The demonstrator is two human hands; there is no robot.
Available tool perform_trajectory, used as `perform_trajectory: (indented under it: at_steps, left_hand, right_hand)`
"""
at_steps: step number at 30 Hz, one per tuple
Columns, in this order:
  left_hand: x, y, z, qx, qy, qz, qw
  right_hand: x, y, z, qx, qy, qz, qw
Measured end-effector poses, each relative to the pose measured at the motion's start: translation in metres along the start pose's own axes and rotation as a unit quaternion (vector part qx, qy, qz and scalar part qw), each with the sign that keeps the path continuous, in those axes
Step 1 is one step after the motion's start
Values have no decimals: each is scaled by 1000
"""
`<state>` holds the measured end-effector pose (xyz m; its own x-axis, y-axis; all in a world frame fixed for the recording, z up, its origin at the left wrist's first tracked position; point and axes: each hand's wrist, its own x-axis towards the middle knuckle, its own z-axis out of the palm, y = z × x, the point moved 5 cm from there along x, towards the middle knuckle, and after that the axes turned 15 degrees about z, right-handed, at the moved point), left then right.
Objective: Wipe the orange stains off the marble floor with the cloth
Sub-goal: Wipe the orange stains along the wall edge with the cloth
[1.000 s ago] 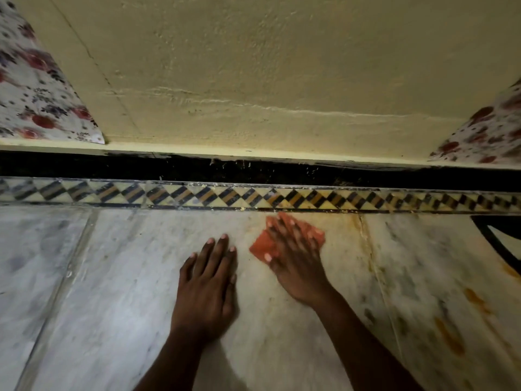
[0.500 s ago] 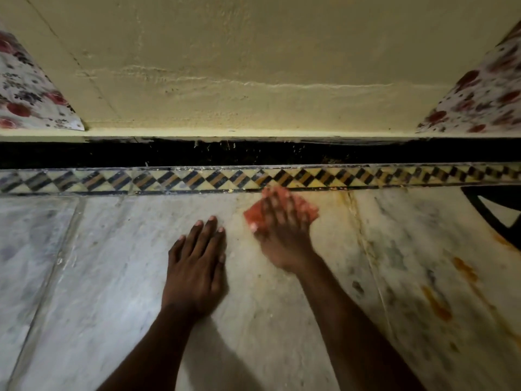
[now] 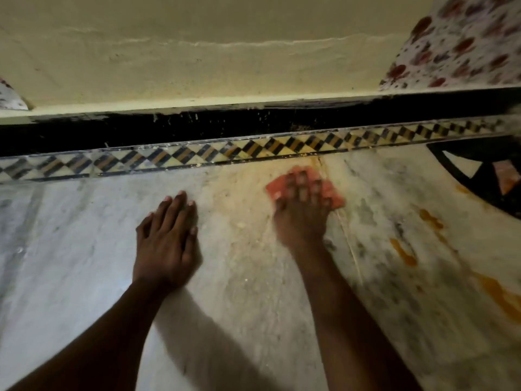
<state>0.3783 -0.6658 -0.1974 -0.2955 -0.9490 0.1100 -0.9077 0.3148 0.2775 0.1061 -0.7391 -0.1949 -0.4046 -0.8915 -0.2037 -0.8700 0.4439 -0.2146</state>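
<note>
My right hand (image 3: 301, 213) presses flat on a small orange-red cloth (image 3: 334, 197) against the marble floor (image 3: 242, 277), close to the patterned border strip (image 3: 197, 155). Its fingers are straight and spread over the cloth, and the hand looks blurred. My left hand (image 3: 166, 238) rests flat on the marble to the left, fingers together, holding nothing. A pale orange smear (image 3: 262, 176) shows on the marble left of the cloth. Darker orange stains (image 3: 403, 249) lie to the right, with a larger stain (image 3: 499, 294) near the right edge.
A yellow wall (image 3: 225, 52) with a black skirting (image 3: 197, 125) rises behind the border strip. Floral fabric (image 3: 462, 43) hangs at the upper right, and a bit of it shows at the far left. A black inlaid floor motif (image 3: 465, 162) sits at the right.
My right hand has slid the cloth to the right along the border strip, onto the tile joint. My left hand stays planted on the marble. The view has shifted.
</note>
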Motion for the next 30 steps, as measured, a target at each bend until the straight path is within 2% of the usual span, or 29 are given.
perform_trajectory:
  at_steps: [3, 5, 7, 9, 11, 12, 14, 16, 18, 20, 23, 25, 27, 28, 30]
  left_hand:
    - [-1, -1, 0, 3, 7, 0, 1000]
    - [-3, 1, -1, 5, 7, 3, 1000]
    - [-1, -1, -3, 2, 5, 3, 1000]
    - [-3, -1, -2, 6, -1, 1, 1000]
    - [-3, -1, -3, 6, 2, 6, 1000]
    - [-3, -1, -3, 2, 5, 9, 1000]
    - [-1, -1, -4, -2, 6, 15, 1000]
    - [-1, 0, -5, -2, 6, 17, 1000]
    - [-3, -1, -7, -11, 10, 15, 1000]
    - [-4, 3, -10, -18, 12, 19, 1000]
    - [-2, 3, -12, -25, 15, 21, 999]
    - [-5, 2, -11, -27, 10, 18, 999]
    - [-5, 2, -11, -26, 11, 23, 999]
    - [-4, 3, -12, -28, 12, 23, 999]
    - [-4, 1, -10, -24, 7, 14, 1000]
  right_hand:
    - [-85, 17, 6, -7, 19, -140, 990]
    - [-120, 56, 4, -15, 28, -166, 986]
    - [-113, 94, -3, -38, 30, -93, 995]
    - [-73, 111, -14, -18, 65, 43, 997]
    - [-29, 97, -18, 18, 0, 173, 985]
    - [-16, 82, -17, 27, -32, 192, 981]
    - [-12, 53, -9, 4, -56, 133, 990]
    - [-46, 37, 5, -35, -42, 3, 998]
    - [-105, 53, 9, -58, 12, -107, 993]
    - [-151, 101, 5, -74, 35, -140, 987]
    - [-155, 183, 1, -114, -4, -81, 990]
    - [-129, 202, 14, -143, -44, 41, 988]
    - [-98, 175, 9, -74, 31, 160, 984]
    - [-84, 151, 3, -29, 25, 197, 980]
    - [-69, 108, 3, 1, -45, 166, 985]
